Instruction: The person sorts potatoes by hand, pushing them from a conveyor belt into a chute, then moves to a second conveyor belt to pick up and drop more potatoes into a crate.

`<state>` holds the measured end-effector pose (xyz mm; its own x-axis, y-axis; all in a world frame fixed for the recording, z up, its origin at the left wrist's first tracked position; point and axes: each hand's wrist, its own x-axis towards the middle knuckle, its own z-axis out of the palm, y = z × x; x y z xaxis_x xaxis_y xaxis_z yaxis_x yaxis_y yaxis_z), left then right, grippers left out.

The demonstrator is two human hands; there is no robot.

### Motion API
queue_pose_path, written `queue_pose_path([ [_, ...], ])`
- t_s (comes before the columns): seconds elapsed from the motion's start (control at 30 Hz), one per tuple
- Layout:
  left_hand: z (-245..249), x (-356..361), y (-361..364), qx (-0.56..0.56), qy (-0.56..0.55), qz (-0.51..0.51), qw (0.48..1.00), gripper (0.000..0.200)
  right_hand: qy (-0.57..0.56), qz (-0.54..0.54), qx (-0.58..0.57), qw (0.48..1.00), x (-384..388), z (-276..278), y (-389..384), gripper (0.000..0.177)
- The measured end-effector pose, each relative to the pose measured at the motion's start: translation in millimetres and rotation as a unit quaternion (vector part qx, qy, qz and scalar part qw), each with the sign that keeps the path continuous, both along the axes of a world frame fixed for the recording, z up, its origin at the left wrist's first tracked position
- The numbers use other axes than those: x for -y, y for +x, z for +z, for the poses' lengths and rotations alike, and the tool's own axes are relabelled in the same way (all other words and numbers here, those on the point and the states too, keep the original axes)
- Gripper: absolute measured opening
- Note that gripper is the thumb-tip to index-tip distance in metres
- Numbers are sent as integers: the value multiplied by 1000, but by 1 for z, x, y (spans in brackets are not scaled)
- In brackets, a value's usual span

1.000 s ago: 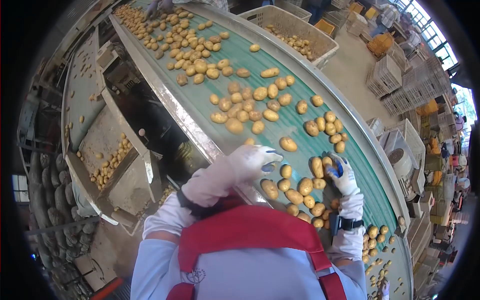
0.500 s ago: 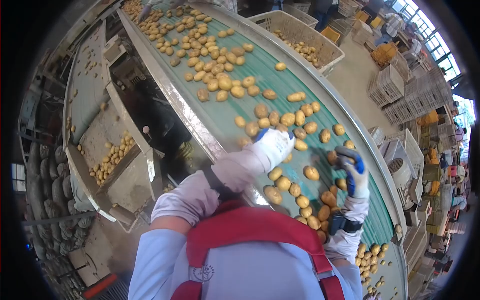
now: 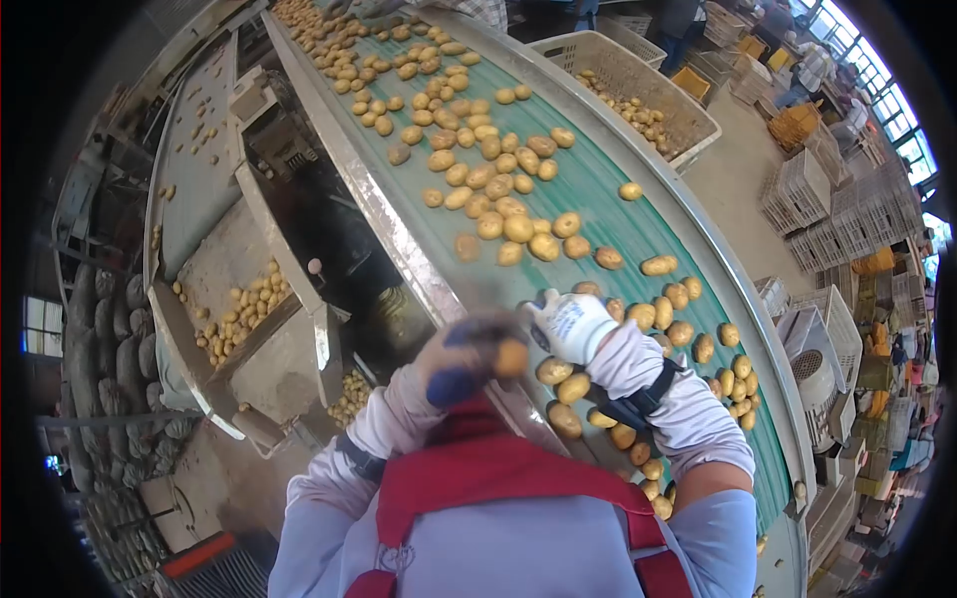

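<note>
My left hand (image 3: 464,359), in a white glove with a blue palm, is smeared by motion above the belt's near metal edge. Its fingers are closed around a brownish potato (image 3: 511,358). Over the green conveyor belt (image 3: 688,234) is my right hand (image 3: 573,324), back of the white glove upward and fingers curled down. Whatever those fingers hold, if anything, is hidden. Close by lie potatoes, among them a yellow potato (image 3: 573,388) below the glove. Many more potatoes (image 3: 488,179) are spread along the belt farther up.
A metal rail (image 3: 389,224) edges the belt on my side. At left stand a second conveyor (image 3: 194,189) and a chute (image 3: 231,374) with potatoes in it. Beyond the belt are a large crate (image 3: 688,149) of potatoes and stacked crates (image 3: 797,189). Other people work in the background.
My left hand has swung back from over the belt to its near edge, bringing a potato. My right hand has moved left across the belt. Potatoes have shifted rightward and downward in view.
</note>
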<state>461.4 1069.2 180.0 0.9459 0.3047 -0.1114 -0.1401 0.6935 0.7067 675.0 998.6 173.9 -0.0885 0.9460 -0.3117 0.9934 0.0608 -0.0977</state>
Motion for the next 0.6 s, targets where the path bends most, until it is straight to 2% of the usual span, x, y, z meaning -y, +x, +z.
queue_pose_path([
  [0.07,12,-8,1,82,-94,11,992,60,-18,-11,-78,997,3,13,13,33],
  [0.1,9,-14,2,88,-94,8,992,60,18,-17,-153,988,5,10,25,35],
  [0.13,-1,-19,4,94,-173,4,980,57,21,-53,-288,956,9,12,41,34],
  [0.17,-10,-23,7,100,-251,-1,963,55,81,-100,-374,919,11,25,44,34],
  [0.23,-21,-23,15,143,-300,0,943,54,165,-182,-492,835,15,72,34,35],
  [0.27,-22,-22,19,175,-344,3,923,54,164,-187,-489,836,11,92,23,35],
  [0.3,-5,-18,23,72,-239,84,965,54,189,-133,-473,850,6,106,12,38],
  [0.33,12,-21,24,73,-239,80,965,54,215,-77,-455,861,-3,116,3,40],
  [0.37,29,-27,25,110,-220,23,969,54,221,2,-398,890,-11,121,-3,45],
  [0.4,39,-34,25,147,-198,-31,969,53,174,14,-384,907,-21,121,-4,49],
  [0.43,21,-37,19,150,-274,4,950,57,175,-24,-435,883,-34,115,6,49],
  [0.47,18,-43,13,151,-272,10,950,57,172,-60,-487,854,-55,112,22,49],
  [0.5,17,-49,8,174,-348,-9,921,59,137,-139,-460,866,-77,115,38,46],
  [0.53,12,-49,4,197,-417,-28,887,61,201,-105,-325,918,-99,85,64,44],
  [0.57,14,-52,1,211,-417,-30,883,65,162,-124,-239,949,-116,62,76,47],
  [0.6,17,-56,-1,210,-416,-28,884,65,162,-123,-241,949,-125,34,77,47],
])
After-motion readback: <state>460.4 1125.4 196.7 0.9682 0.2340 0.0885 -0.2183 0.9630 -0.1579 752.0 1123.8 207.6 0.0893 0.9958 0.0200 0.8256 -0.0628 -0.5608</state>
